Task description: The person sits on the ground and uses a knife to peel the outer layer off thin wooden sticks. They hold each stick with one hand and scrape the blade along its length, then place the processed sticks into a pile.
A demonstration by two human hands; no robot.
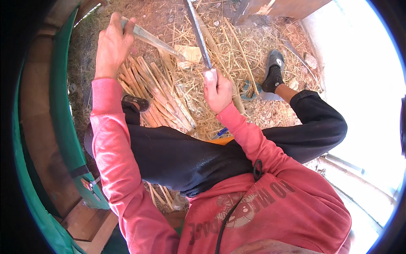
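Grasping, left: here's the left hand [114,44], upper left of the frame, fingers and thumb closed on the end of a pale strip [154,41] that slants down toward the upper centre.
Blade side: and the right hand [219,91], just above centre, is clenched round the handle of a long blade [196,31] that runs right up to the top edge.
Why so: the strip is pinched at its end, seemingly to leave its length free; the blade points away from the dark trousers [190,148], likely to spare the legs.
Strip's tip: it reaches a flat pale piece [190,54], upper centre; touching or merely above, I can't tell.
Split sticks: what a heap [163,99], left of centre, roughly side by side, perhaps laid so to stay bundled!
In the way: a dark shoe [137,102] crowds the heap's left side, and a pole [207,36] lies behind the blade.
Around: straw [253,55] everywhere, a grey clog [274,59] upper right, a wooden panel [283,8] at the top, green sheeting [63,106] left, glare swallowing the right.
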